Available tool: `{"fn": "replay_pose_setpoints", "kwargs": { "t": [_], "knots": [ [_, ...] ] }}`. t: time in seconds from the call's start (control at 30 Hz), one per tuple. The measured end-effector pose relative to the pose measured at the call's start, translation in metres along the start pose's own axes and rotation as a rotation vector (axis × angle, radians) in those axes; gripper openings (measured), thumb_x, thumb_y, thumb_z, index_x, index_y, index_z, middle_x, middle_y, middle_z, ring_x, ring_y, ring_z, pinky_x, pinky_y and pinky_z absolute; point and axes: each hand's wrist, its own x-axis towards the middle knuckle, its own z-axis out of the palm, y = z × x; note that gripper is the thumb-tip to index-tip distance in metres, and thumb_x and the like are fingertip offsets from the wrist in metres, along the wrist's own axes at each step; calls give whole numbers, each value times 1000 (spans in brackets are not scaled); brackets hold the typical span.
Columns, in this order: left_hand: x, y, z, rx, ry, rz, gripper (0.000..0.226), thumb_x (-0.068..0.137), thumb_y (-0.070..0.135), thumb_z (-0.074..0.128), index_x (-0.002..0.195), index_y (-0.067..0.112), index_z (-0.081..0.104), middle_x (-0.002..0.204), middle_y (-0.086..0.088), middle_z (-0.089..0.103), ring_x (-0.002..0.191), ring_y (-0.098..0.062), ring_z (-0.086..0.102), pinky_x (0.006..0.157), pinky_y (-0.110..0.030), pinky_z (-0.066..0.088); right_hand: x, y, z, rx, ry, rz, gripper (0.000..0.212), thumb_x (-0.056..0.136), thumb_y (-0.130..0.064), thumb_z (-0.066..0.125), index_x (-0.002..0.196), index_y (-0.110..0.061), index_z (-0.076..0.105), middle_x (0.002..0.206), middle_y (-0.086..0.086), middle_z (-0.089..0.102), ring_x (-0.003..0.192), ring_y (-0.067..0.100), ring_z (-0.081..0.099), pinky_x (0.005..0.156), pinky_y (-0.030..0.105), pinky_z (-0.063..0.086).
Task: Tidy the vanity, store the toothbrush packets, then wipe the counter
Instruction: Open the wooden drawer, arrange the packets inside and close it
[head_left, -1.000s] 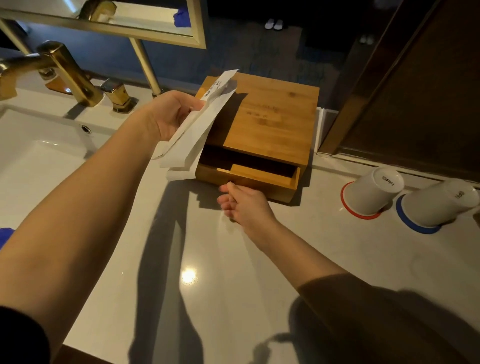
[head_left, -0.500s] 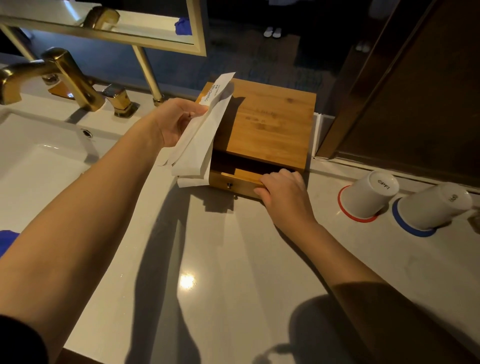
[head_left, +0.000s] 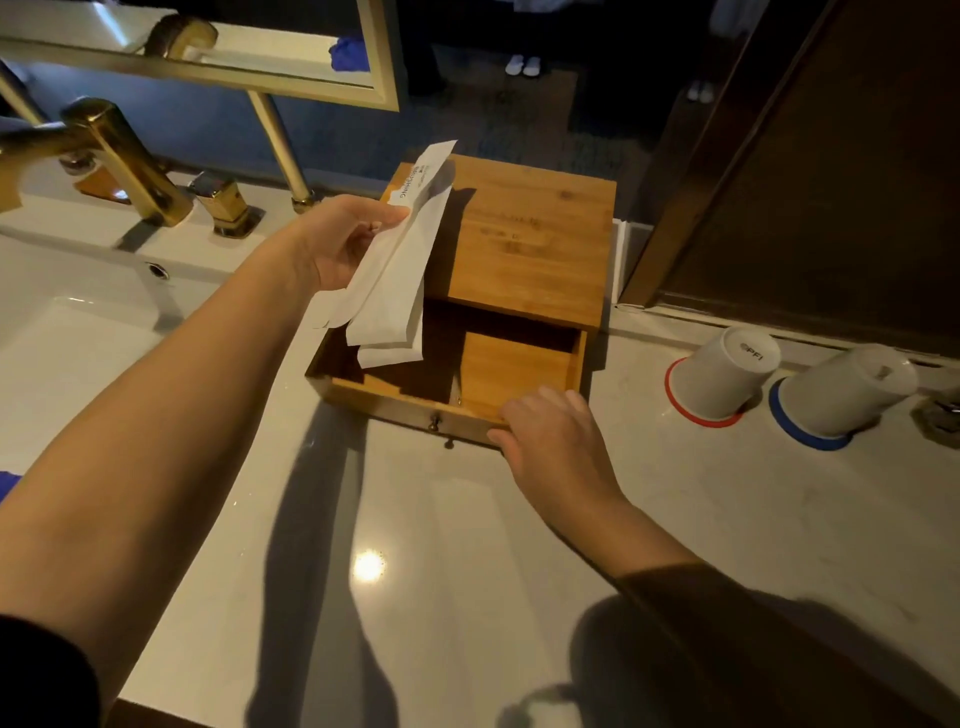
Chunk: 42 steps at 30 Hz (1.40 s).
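Observation:
A wooden box (head_left: 524, 234) stands at the back of the pale counter (head_left: 415, 545). Its drawer (head_left: 509, 364) is pulled well out, with a divider inside and bare wood showing. My left hand (head_left: 337, 244) grips a few white toothbrush packets (head_left: 400, 280), which hang tilted over the drawer's left half. My right hand (head_left: 550, 436) rests on the drawer's front edge at the right, fingers curled over it. A small knob (head_left: 434, 422) sits in the middle of the drawer front.
Two white cups stand upside down to the right, one red-rimmed (head_left: 722, 374), one blue-rimmed (head_left: 841, 395). A gold faucet (head_left: 119, 156) and white basin (head_left: 67, 338) lie at the left. A gold-framed mirror (head_left: 208, 47) hangs behind. A dark door (head_left: 831, 182) rises at the right.
My right hand moved from the knob to the drawer's right front edge and drew the drawer much farther out. The packets in my left hand now hang over the drawer's opening.

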Motion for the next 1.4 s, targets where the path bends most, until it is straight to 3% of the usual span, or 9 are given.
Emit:
{"fn": "replay_pose_setpoints", "kwargs": {
  "t": [0.1, 0.23, 0.47, 0.87, 1.03, 1.1, 1.17, 1.3, 1.4],
  "knots": [
    [-2, -1, 1, -16, -1, 13, 47, 80, 30, 65, 121, 16, 49, 97, -2, 63, 84, -14, 68, 62, -27, 58, -15, -9, 5, -25, 24, 39, 11, 77, -26, 73, 80, -16, 70, 74, -1, 69, 69, 16, 59, 63, 26, 41],
    [-6, -2, 5, -35, 25, 34, 42, 81, 30, 65, 117, 17, 47, 92, 0, 64, 73, -11, 71, 57, -26, 57, -14, -10, 2, -7, 22, 48, 10, 79, -24, 72, 83, -15, 71, 77, 1, 70, 72, 19, 60, 66, 29, 45],
    [-5, -5, 8, -49, 34, 72, 37, 82, 31, 65, 113, 20, 47, 101, -1, 62, 92, -16, 67, 70, -30, 57, -36, -25, 4, -27, 32, -20, 21, 60, -24, 86, 73, -16, 71, 67, 0, 69, 61, 16, 63, 57, 26, 52],
    [-11, -7, 15, -18, 41, 117, 43, 83, 35, 62, 120, 21, 45, 102, -1, 61, 94, -17, 65, 64, -28, 53, -48, -21, 0, -61, 43, -110, 21, 60, -25, 86, 69, -18, 68, 63, -2, 66, 58, 14, 60, 53, 25, 52],
    [-33, -14, 14, -100, -51, 228, 37, 83, 29, 63, 118, 22, 50, 102, -1, 63, 97, -17, 65, 71, -34, 56, -47, -21, -10, -12, -54, -103, 15, 67, -29, 81, 73, -21, 70, 68, -6, 68, 64, 11, 61, 58, 23, 52],
    [-50, -21, 16, -230, -50, 244, 27, 83, 25, 63, 109, 24, 55, 100, -1, 64, 98, -18, 66, 76, -38, 56, -44, -20, -21, 87, -144, -67, 19, 84, -33, 65, 98, -21, 69, 92, -4, 69, 85, 11, 60, 75, 24, 49],
    [-71, -30, 22, -331, -25, 272, 21, 82, 22, 62, 103, 26, 58, 95, 2, 66, 92, -15, 68, 73, -37, 56, -40, -17, -32, 265, -135, -32, 28, 91, -33, 52, 115, -21, 62, 107, -4, 65, 98, 8, 55, 83, 21, 45],
    [-110, -54, 42, -466, 14, 360, 24, 80, 23, 63, 103, 29, 58, 100, 0, 65, 95, -16, 67, 74, -39, 57, -12, -22, -57, 518, 161, 35, 22, 91, -26, 54, 108, -17, 64, 100, -7, 60, 89, 0, 52, 73, 11, 45],
    [-123, -68, 59, -542, -4, 380, 28, 84, 18, 58, 111, 27, 56, 101, -1, 65, 94, -18, 67, 70, -35, 58, 20, -35, -68, 590, 173, 60, 22, 89, -28, 58, 107, -17, 63, 97, -11, 54, 83, 2, 52, 72, 12, 47]
  ]
}}
